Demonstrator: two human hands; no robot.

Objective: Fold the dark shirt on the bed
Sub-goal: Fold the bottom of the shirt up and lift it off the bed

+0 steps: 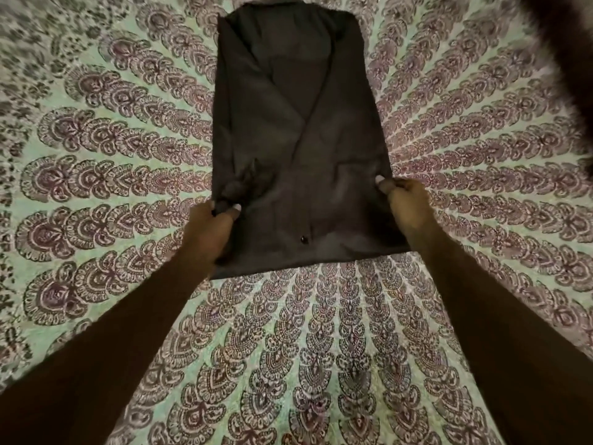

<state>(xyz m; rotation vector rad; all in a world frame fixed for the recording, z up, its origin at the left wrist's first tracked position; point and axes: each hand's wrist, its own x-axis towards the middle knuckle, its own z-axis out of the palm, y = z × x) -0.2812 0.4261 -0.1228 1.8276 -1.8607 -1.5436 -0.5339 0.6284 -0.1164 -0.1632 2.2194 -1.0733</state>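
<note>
The dark shirt [298,123] lies flat on the bed as a long narrow strip, both sides folded in toward the middle, with a small button showing near its lower hem. My left hand [210,229] pinches the shirt's left edge close to the hem, thumb on top of the cloth. At the right edge my right hand [406,203] grips the fabric a little higher up, fingers curled round it. The lower part of the shirt is raised slightly between both hands.
A bedspread [112,194] with a green ground and a radiating maroon peacock-feather print covers the whole bed. A dark blurred mass [558,53] fills the upper right corner.
</note>
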